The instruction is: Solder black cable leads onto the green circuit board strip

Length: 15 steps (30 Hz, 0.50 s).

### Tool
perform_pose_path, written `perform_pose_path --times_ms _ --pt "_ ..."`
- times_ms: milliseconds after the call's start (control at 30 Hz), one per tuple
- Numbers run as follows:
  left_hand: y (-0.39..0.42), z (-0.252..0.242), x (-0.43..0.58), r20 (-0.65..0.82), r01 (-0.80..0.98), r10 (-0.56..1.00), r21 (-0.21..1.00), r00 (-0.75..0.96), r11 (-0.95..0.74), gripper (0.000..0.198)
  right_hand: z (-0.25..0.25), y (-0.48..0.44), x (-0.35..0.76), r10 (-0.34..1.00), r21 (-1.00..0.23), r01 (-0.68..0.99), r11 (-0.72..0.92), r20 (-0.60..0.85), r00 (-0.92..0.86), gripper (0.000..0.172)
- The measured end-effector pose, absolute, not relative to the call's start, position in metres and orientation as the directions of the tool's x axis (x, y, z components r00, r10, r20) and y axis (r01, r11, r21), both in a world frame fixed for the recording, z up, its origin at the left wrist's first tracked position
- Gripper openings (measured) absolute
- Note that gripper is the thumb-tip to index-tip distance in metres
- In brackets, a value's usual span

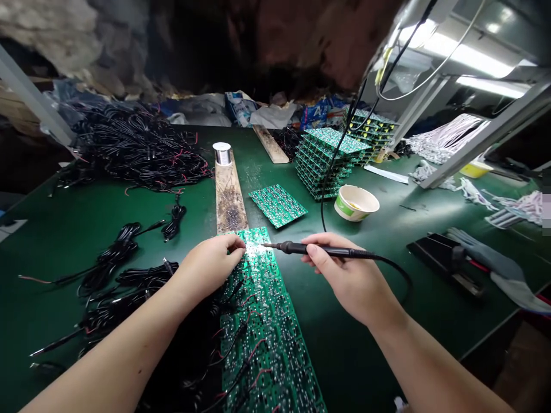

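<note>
My right hand (340, 269) grips a black soldering iron (318, 250), its tip reaching left over the far end of a row of green circuit boards (284, 321). Facing it, my left hand (215, 264) is pinched at the boards' left edge, close to the tip. What its fingers hold is hidden, though a wire end is possible to suspect only from the wires nearby. Red and black wires (253, 350) join the boards along the left side. Beyond them a scorched wooden strip (230, 195) carries a solder spool (222, 154).
A loose circuit board (279, 205) lies past the row, before a tall stack of boards (329, 163). To its right stands a paper bowl (357, 203). Bundled black cables (129, 252) cover the left, with a large heap (138, 143) behind. A dark stand (445, 264) sits at right.
</note>
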<state>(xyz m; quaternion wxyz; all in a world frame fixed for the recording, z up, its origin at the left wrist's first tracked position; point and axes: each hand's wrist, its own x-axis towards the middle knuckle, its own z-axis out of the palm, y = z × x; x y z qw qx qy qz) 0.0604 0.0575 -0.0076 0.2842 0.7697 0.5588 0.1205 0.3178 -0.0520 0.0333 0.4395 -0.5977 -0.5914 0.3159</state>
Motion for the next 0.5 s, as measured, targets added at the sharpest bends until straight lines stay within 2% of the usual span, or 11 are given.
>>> perform_pose_path --times_ms 133,367,500 --pt "0.06 -0.011 0.062 -0.086 0.837 0.918 0.451 0.387 -0.31 0.025 0.03 -0.045 0.312 0.984 -0.899 0.424 0.112 0.159 0.077 0.023" --pt "0.059 -0.013 0.061 -0.075 0.849 0.9 0.372 0.429 -0.374 0.022 0.029 -0.039 0.305 0.988 -0.886 0.448 0.123 0.153 0.033 0.021" --pt "0.057 -0.012 0.063 -0.046 0.829 0.865 0.313 0.5 -0.463 0.028 0.026 -0.035 0.302 0.992 -0.876 0.469 0.11 0.128 0.005 0.021"
